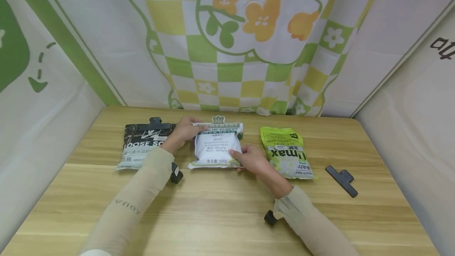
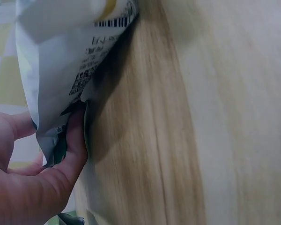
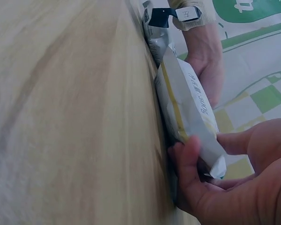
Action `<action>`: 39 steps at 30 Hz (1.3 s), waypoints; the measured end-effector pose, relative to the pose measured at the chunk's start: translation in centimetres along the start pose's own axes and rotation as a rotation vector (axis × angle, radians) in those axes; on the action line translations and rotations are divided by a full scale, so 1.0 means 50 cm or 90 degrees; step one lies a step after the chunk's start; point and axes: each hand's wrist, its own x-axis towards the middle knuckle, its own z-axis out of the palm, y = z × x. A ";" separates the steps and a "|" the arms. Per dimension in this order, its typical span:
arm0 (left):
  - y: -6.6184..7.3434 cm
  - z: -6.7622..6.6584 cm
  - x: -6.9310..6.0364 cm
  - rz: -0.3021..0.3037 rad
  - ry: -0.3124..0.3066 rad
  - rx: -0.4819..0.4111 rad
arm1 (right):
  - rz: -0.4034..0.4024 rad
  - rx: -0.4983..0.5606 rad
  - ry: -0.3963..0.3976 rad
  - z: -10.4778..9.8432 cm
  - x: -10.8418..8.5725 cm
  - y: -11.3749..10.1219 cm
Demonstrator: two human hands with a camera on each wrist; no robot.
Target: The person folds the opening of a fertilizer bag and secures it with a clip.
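Note:
A plump white bag (image 1: 217, 147) with printed text, marked 500g, lies in the middle of the wooden table. Along its top edge sits a pale bag clip (image 1: 219, 121) with a scalloped handle. My left hand (image 1: 185, 131) pinches the bag's upper left side; in the left wrist view its fingers and thumb grip the white bag (image 2: 68, 65) at a corner. At the lower right side, my right hand (image 1: 254, 160) grips the same bag, thumb on top. Seen from the right wrist, fingers curl under the bag's end (image 3: 192, 105).
On the left lies a black-and-white bag (image 1: 136, 145) with a black clip (image 1: 155, 124) across its top. A lime-green and grey bag (image 1: 287, 153) lies to the right, and beyond it a loose black clip (image 1: 342, 181). A patterned curtain (image 1: 245, 74) hangs behind the table.

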 end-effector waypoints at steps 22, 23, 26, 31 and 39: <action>-0.002 0.006 -0.004 0.052 0.060 0.128 | -0.036 -0.082 -0.012 -0.005 0.003 0.005; -0.002 0.006 -0.005 0.051 0.061 0.129 | -0.036 -0.082 -0.013 -0.005 0.003 0.005; -0.003 0.006 -0.005 0.053 0.068 0.129 | -0.034 -0.078 -0.014 -0.006 0.002 0.005; -0.005 0.009 -0.003 0.062 0.080 0.136 | -0.030 -0.074 -0.016 -0.007 0.000 0.004; -0.008 0.013 -0.001 0.075 0.092 0.140 | -0.036 -0.064 -0.027 -0.006 0.001 0.008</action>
